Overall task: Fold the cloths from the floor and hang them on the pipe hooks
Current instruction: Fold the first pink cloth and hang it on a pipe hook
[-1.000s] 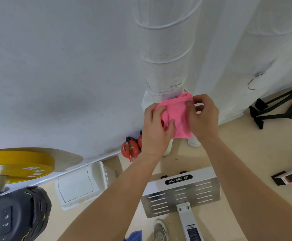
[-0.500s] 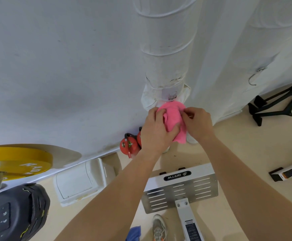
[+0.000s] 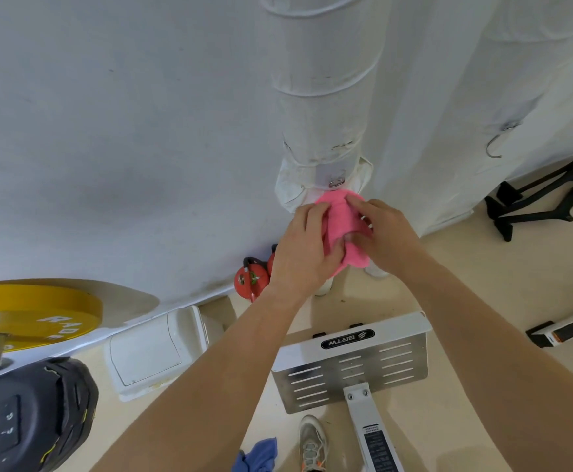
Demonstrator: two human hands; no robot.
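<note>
Both hands (image 3: 343, 243) hold pink cloth (image 3: 341, 212) beneath pipe hook (image 3: 336, 181).

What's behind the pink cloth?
Behind the folded pink cloth stands the white wrapped pipe, with a small metal hook fitting showing just above it. The cloth covers the hook's lower end, so whether it already hangs there cannot be seen.

White wall (image 3: 108, 131), beige floor (image 3: 448, 420). Left of perforated metal base (image 3: 350, 373): white bin (image 3: 152, 352), yellow weight plate (image 3: 33, 311). Black stand (image 3: 533, 206) far right.
</note>
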